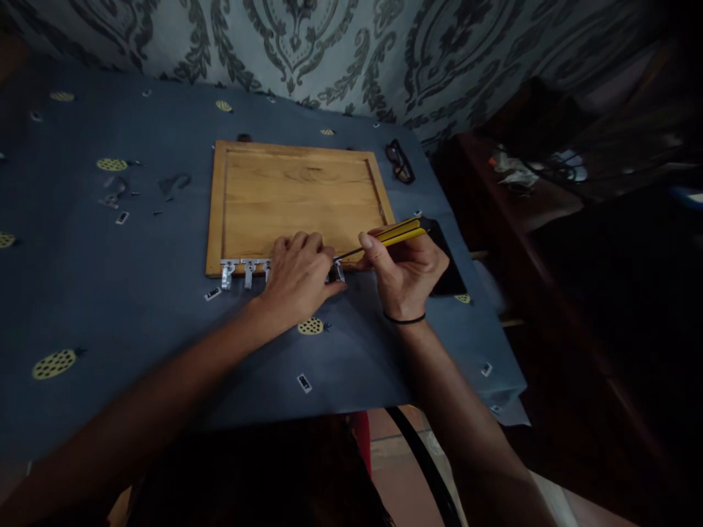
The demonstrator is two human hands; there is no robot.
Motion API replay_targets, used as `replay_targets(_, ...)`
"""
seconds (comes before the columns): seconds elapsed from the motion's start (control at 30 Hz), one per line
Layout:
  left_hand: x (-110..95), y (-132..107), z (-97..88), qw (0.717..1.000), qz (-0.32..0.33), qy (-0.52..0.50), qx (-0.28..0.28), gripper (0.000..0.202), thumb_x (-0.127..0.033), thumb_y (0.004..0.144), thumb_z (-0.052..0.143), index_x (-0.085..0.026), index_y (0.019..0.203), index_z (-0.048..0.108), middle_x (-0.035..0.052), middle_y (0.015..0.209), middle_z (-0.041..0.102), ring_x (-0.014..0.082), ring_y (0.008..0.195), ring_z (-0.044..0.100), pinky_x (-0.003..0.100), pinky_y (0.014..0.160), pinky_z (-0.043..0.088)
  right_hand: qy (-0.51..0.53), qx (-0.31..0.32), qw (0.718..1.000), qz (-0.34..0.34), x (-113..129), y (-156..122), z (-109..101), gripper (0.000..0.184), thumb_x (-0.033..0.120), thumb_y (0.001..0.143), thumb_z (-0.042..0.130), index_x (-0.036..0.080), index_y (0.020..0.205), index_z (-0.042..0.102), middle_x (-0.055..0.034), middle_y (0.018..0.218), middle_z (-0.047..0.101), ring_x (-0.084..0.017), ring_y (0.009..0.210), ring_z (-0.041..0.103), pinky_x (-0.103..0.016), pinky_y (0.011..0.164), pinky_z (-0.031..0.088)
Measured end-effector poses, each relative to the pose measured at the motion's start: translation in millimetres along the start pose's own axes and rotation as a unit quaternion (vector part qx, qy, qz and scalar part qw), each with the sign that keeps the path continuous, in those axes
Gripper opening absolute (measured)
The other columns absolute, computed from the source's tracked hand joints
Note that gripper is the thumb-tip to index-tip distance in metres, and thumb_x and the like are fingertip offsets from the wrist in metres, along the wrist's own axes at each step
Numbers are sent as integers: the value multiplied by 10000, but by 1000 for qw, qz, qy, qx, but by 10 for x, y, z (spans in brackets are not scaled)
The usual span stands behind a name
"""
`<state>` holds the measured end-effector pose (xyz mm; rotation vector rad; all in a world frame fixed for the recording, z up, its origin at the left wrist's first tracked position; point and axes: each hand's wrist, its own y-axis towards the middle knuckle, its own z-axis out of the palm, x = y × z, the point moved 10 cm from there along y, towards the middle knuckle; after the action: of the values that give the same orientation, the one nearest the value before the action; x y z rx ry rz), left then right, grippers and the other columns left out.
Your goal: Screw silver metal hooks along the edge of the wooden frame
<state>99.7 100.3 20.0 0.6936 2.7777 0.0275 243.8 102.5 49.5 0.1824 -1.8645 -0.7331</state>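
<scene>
A framed wooden board (299,194) lies flat on the table, with a metal hook rail (242,263) along its near edge. Several silver hooks hang from that rail over the edge. My left hand (299,274) rests on the rail, fingers bent and pressing it to the board, thumb stretched along the near side; it covers the rail's middle. In my right hand (409,271) is a screwdriver (398,233) with a yellow and black handle. Its thin shaft slants down left to the rail's right end, beside my left fingers. The tip's exact contact is hidden.
Small screws and dark hardware pieces (173,183) lie left of the board on the blue tablecloth (137,293). Folded glasses (400,161) are at the back right, and a flat black object (447,263) lies beside my right hand. A patterned curtain (329,51) hangs behind.
</scene>
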Motion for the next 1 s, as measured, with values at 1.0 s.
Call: replay_targets(1.0,6,0,0,1000,-7,-7,9,336,-452,995,773,-167,1173,773,142,1233,721,350,1261,612,474,1020,450,44,-1,999,15,-36,-7,-21,430,660,889,792,242,852,699,46,684,718,-133,494,699,-256,479,573)
